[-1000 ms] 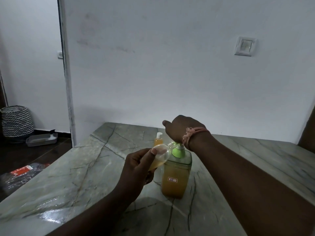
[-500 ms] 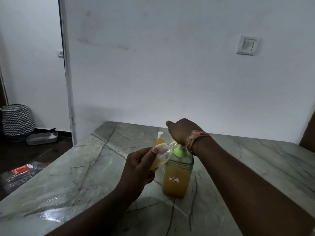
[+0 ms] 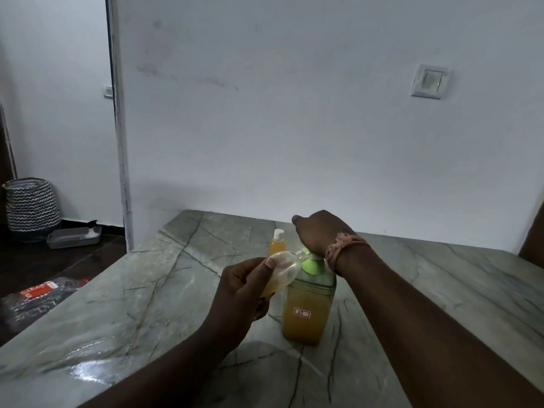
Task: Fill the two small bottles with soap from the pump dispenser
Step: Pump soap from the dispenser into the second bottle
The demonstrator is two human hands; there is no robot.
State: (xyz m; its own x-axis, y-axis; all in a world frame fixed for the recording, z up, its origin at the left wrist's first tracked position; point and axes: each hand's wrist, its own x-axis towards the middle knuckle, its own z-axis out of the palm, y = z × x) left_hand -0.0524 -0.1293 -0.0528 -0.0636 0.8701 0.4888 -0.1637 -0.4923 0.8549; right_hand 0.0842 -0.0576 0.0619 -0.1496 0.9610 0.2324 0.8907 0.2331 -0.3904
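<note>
Little has shifted since a second ago: the right hand (image 3: 319,231) stays pressed on the green pump of the dispenser (image 3: 307,301), fingers curled over it. Left hand (image 3: 243,293) grips a tilted small clear bottle (image 3: 282,269), its mouth at the pump's nozzle. Behind stands a capped small bottle (image 3: 277,245), near the marble counter's (image 3: 132,304) far edge.

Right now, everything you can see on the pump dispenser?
The pump dispenser is a squarish clear plastic bottle, upright on the marble counter, mostly full of orange-yellow soap, with a small white sticker reading 35. Its green pump top is partly hidden under the right hand, which rests on it. The left hand holds a small clear bottle, tilted, its neck at the pump top.
</note>
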